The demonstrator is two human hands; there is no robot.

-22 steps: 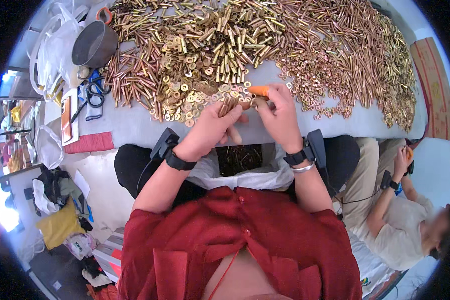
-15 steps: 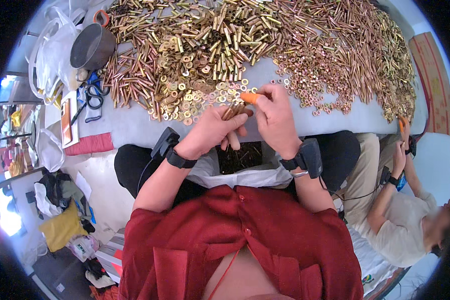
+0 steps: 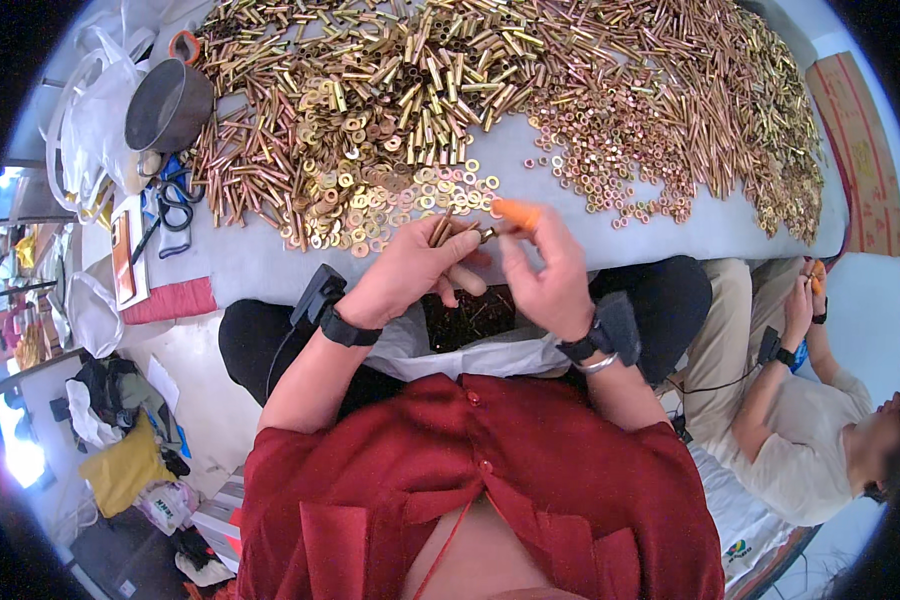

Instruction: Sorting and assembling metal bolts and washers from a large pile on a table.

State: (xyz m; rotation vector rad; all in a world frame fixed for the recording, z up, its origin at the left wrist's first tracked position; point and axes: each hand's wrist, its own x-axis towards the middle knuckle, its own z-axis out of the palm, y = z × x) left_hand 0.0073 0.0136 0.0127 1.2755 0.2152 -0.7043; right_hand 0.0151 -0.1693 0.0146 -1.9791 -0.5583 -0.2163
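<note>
My left hand [image 3: 415, 262] is closed around a few thin brass-coloured metal bolts [image 3: 442, 228] that stick up past its fingers. A short metal end [image 3: 487, 235] shows at its thumb tip, pointing at my right hand. That right hand [image 3: 552, 275] is smeared by motion just beside it, an orange finger cover [image 3: 517, 213] on one finger; whether its fingertips grip anything is not clear. Flat round washers [image 3: 410, 200] lie scattered on the table beyond my hands. Below the hands, a white sack [image 3: 410, 350] on my lap opens onto dark contents.
Metal sleeves [image 3: 435, 130] and rods [image 3: 250, 160] are heaped along the grey tabletop [image 3: 510, 160]. A pile of nuts [image 3: 620, 185] lies right of centre. Dark pot [image 3: 170, 105] and scissors [image 3: 177, 205] sit at the left. A co-worker [image 3: 800, 440] sits at the right.
My right hand has drawn down and slightly right, its orange-covered finger lifting off the bolts. A short metal end now shows at my left thumb. The view has shifted slightly.
</note>
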